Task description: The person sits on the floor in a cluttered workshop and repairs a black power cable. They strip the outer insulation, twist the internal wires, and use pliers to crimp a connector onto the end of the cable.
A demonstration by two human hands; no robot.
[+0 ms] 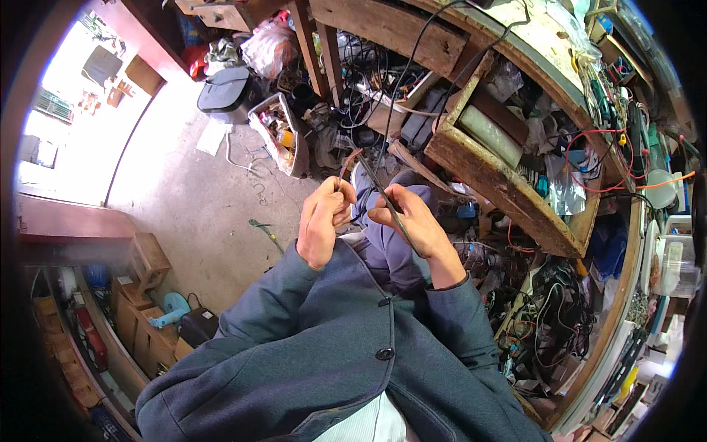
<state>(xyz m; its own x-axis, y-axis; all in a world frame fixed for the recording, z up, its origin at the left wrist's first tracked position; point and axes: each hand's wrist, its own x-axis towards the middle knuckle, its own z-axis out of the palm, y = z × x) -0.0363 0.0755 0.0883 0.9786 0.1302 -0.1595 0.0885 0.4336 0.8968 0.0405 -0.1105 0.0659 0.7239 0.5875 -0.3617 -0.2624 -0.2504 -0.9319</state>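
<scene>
While both hands hover close together over the lap, the left hand (321,221) has its fingers (340,210) pinched together on the brownish end of a thin cable (352,156), and the right hand (406,219) has its fingers clamped round a slim dark tool (390,208) that runs slantwise from the cable down past the wrist. The cable sits right between the two hands, arching up above the fingertips.

Packages now: a crinkled, translucent plastic bag (269,46) up top near the wooden table legs, a white rectangular tub (281,132) of small bits on the concrete floor (199,206), and a shiny clear pouch (565,188) at the right. A flat white sheet (213,137) lies on the floor beside a dark grey bin lid (224,90). Brown cardboard boxes (143,324) stack at lower left.

A rough, worn wooden drawer (508,188) hangs open, a pale cylinder inside. Red and black wires (600,158) tangle over the table (545,44).
</scene>
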